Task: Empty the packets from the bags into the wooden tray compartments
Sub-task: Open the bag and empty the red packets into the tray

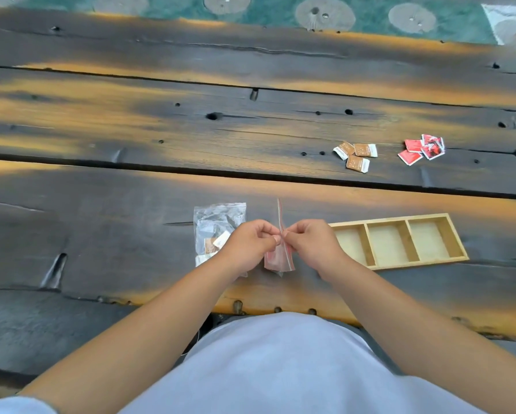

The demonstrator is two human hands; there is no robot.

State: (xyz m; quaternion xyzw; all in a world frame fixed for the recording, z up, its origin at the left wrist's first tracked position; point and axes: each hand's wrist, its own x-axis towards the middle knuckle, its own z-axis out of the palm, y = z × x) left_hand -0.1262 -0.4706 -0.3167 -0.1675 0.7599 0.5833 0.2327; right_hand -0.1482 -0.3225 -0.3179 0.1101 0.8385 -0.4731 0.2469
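Both hands meet just left of the wooden tray [400,241], which lies flat on the dark plank bench [131,234] with its three compartments side by side. The left hand [252,242] and the right hand [312,242] each have their fingers curled, pinching the top edge of a small clear zip bag [279,258] with a red seal strip; the bag is seen edge-on, raised off the bench between the two hands, its lower part showing red (packets inside, though too blurred to count). Just left of that bag, and further left of the tray, a second clear bag [217,225] lies flat on the bench, partly under the left hand, with brown and white packets inside. Beyond the tray, on the next plank, three loose brown packets [356,155] lie together, and to their right, still beyond the tray, a small heap of red packets [422,148]. All three tray compartments show bare wood.
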